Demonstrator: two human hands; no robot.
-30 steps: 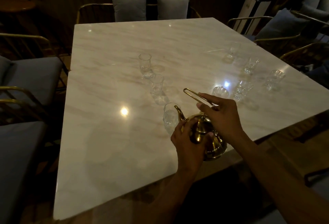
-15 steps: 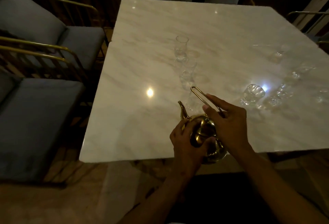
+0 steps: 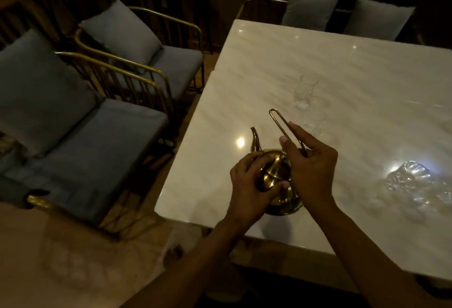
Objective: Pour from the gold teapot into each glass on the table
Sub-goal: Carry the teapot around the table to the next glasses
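Observation:
The gold teapot (image 3: 274,173) is near the front left corner of the white marble table (image 3: 342,67), spout pointing away to the left. My left hand (image 3: 247,190) wraps around its body and lid. My right hand (image 3: 310,168) grips the thin looped wire handle above it. A clear glass (image 3: 305,94) stands blurred beyond the handle, with another faint one just behind my right fingers. A cut glass (image 3: 411,175) glints at the right, with more blurred glasses close to it.
Two blue-cushioned chairs with gold frames (image 3: 80,111) stand close to the table's left side. Two grey pillows (image 3: 347,13) sit on seating behind the far edge. A pale surface (image 3: 73,258) lies at the lower left.
The view has swung left, so the table and glasses sit further right in frame. Both hands keep the same hold on the teapot, which now looks more upright and away from the nearest glass.

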